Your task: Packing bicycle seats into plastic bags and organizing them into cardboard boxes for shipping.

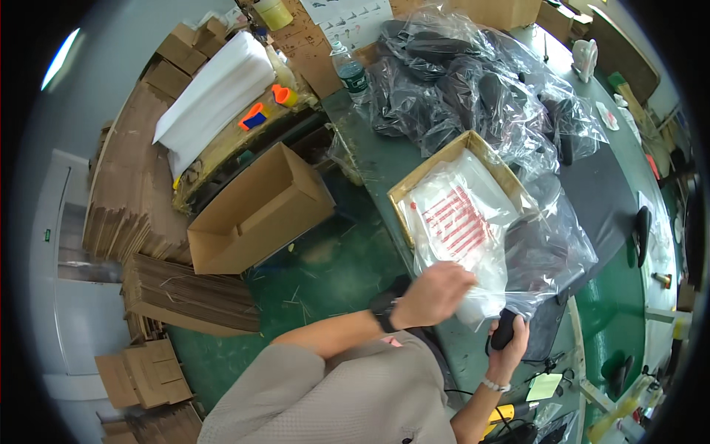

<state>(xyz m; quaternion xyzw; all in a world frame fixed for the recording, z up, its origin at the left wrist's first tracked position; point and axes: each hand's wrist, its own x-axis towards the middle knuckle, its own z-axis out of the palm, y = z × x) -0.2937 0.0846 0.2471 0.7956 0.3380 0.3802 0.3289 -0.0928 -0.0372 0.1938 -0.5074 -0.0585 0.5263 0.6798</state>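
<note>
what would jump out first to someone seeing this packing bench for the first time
Probably the clear plastic bag with red print at centre, held by the left hand while the right hand pushes a black object into its mouth. Behind it, a heap of bagged black items covers the green bench. An open cardboard box sits on the floor at left.

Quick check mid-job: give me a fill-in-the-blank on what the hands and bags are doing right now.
1. The right hand holds a small ____ object.
2. The left hand grips a clear plastic bag printed with ____ lines.
3. On the left wrist sits a black ____.
4. The open cardboard box stands on the ____.

Missing words: black; red; watch; floor
</note>
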